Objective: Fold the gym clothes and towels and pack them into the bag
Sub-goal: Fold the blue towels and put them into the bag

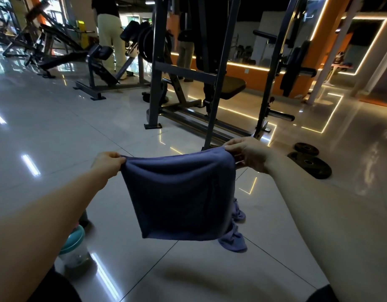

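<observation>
A dark blue towel [179, 197] hangs doubled over in the air in front of me, above the tiled floor. My left hand [107, 163] pinches its upper left corner. My right hand [247, 153] pinches the upper right corner, so the top edge is stretched between both hands. Behind and below the towel lies a second piece of blue-purple cloth [235, 240], crumpled on the floor and partly hidden. No bag is in sight.
A clear bottle with a teal lid [73, 247] stands on the floor under my left forearm. Two black weight plates [310, 162] lie to the right. A steel rack with a bench [210, 88] stands ahead. A person [110, 35] stands far back left.
</observation>
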`<state>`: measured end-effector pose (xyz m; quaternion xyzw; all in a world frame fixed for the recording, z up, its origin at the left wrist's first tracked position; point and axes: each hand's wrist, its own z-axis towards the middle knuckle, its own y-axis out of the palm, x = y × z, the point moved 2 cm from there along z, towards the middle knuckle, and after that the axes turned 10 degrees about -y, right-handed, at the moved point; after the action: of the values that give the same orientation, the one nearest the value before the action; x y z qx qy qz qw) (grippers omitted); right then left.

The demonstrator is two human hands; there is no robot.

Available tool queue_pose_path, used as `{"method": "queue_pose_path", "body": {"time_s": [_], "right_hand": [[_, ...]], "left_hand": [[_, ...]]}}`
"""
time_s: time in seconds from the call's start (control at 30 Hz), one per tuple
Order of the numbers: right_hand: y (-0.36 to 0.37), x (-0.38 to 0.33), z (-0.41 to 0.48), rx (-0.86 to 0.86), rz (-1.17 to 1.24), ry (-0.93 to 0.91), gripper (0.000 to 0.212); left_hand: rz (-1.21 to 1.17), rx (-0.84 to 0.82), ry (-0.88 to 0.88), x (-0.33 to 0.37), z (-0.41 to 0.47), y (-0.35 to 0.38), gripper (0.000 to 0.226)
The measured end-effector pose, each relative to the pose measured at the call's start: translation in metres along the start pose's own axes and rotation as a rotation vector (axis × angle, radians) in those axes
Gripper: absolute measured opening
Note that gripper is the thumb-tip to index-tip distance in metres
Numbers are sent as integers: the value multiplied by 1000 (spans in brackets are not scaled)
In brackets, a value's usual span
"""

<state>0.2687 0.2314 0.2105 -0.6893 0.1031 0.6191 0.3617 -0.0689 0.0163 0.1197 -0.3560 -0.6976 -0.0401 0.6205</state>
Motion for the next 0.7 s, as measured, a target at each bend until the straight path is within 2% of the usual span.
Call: {"method": "queue_pose_path", "body": {"time_s": [0.13, 0.27, 0.37, 0.43, 0.5, 0.57, 0.7], "right_hand": [[11, -18, 3, -80, -31, -39, 30], [16, -32, 4, -4, -38, -96, 25], [18, -36, 4, -17, -60, -125, 23], [23, -38, 5, -72, -105, -124, 22], [31, -39, 8, -143, -150, -122, 22], [39, -39, 11, -216, -166, -119, 21], [52, -41, 14, -287, -155, -92, 28]], "left_hand": [[17, 84, -17, -1, 2, -3, 6], [63, 113, -80, -7, 3, -7, 16], [371, 65, -86, -4, -4, -2, 14], [440, -50, 3, 14, -19, 10, 13], [299, -280, 151, 42, -36, 26, 33], [204, -528, 288, 70, -61, 43, 39], [195, -740, 382, 89, -96, 71, 47]]}}
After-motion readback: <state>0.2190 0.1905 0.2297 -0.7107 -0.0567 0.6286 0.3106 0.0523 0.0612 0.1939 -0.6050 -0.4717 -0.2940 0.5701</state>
